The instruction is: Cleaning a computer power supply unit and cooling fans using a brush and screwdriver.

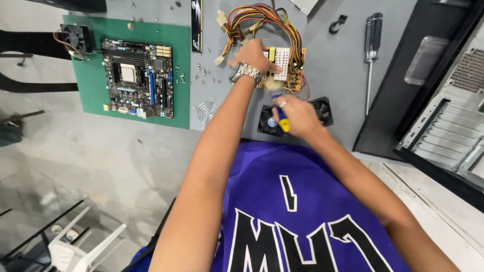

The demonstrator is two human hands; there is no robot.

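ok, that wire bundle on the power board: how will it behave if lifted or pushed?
Probably floppy: the wire bundle loops loosely above the board. It looks joined to the board, so pulling it would likely drag the board, which the left hand rests on. Its loose connectors may snag nearby screws.

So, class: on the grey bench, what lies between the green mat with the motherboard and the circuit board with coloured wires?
In the head view, small loose screws lie scattered on the grey bench, with a round wire fan grille slightly lower.
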